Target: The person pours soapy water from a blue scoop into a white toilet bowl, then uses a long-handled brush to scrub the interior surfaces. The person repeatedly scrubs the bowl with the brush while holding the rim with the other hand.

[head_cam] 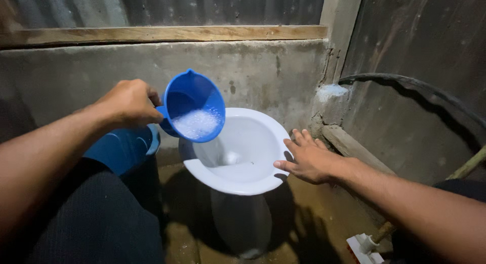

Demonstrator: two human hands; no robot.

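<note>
Left hand closed around handle of blue scoop, tipped over white toilet bowl with foamy water inside; right hand flat, fingers spread on rim, holding nothing; best poured slowly, spout kept over the bowl.

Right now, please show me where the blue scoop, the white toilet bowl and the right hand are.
blue scoop (195, 99): head view, inner wall.
white toilet bowl (253, 137): head view, inner surface.
right hand (310, 160): head view, back of hand.
</note>
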